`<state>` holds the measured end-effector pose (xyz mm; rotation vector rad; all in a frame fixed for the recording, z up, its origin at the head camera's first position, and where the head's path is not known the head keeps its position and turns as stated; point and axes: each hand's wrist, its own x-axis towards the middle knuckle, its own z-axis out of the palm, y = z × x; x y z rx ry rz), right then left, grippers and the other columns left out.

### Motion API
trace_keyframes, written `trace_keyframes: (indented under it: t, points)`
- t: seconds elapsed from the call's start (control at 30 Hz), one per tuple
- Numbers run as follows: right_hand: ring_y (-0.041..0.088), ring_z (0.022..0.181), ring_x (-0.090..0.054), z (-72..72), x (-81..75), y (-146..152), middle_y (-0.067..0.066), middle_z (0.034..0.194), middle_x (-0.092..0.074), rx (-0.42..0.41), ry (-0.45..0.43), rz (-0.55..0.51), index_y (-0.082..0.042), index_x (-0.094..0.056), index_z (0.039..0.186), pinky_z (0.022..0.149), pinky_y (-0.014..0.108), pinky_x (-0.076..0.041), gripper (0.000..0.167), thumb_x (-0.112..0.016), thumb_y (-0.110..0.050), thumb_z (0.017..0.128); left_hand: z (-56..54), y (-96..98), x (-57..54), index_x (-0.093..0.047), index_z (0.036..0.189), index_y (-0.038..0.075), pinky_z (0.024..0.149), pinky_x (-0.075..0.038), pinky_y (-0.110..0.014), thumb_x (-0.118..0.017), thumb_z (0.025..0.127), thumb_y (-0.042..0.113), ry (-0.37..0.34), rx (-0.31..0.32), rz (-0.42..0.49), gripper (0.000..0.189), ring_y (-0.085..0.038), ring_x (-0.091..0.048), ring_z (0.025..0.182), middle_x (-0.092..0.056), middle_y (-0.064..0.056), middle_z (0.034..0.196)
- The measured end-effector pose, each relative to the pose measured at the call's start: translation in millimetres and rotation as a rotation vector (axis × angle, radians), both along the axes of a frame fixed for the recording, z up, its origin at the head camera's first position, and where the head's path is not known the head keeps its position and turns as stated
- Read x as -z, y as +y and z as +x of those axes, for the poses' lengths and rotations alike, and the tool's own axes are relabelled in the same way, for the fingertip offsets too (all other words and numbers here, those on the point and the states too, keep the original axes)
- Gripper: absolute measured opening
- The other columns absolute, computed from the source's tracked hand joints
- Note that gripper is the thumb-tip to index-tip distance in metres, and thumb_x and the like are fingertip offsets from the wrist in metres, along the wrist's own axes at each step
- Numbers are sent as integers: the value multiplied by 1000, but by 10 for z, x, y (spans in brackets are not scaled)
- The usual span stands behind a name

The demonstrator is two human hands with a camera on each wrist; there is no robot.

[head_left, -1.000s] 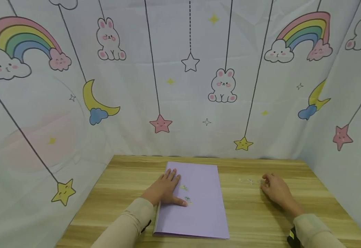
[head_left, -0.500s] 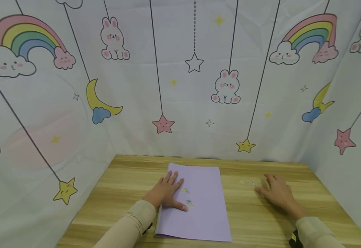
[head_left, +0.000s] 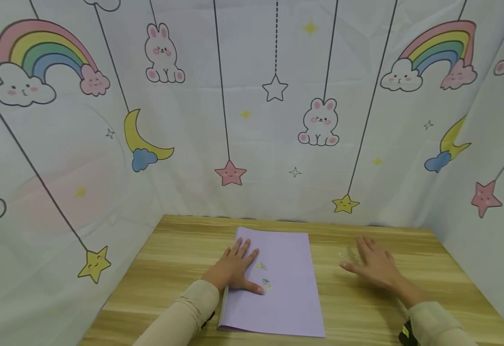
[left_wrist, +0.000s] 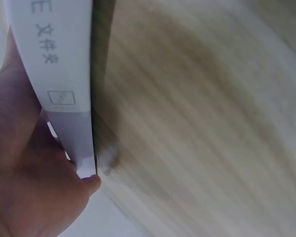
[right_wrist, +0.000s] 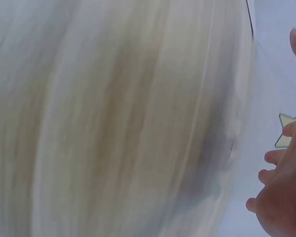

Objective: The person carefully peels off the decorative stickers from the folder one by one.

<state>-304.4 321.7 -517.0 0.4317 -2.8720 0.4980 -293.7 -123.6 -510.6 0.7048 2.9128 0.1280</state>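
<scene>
A light purple file folder lies closed on the wooden table. My left hand rests on its left side, fingers spread and thumb stretched across the cover. Two small green and yellow sticker-like patches show beside that thumb. In the left wrist view, printed characters mark the folder's pale spine. To the right of the folder, my right hand hovers over the table with straight fingers and thumb apart. Small clear glinting pieces lie by its fingers, partly covered and too small to identify.
The wooden tabletop spreads around the folder and on both sides. A white cloth backdrop printed with rabbits, stars and rainbows hangs behind and along both sides of the table.
My right hand has shifted left, and its curled fingers have straightened and spread. The left hand stays flat on the folder. The head view has shifted slightly.
</scene>
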Motion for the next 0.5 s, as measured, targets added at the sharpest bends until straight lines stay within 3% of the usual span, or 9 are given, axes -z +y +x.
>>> trace_keyframes:
  t: [0.5]
  points:
    - [56,154,-22,52,-26,-290,32,166,-30,-67,9,-29,3,-34,163,109,86,-19,104,-70,-64,92,76,21,-6,-34,168,15,125,-23,-62,-72,77,85,2,-6,25,121,-43,-8,162,-15,-20,175]
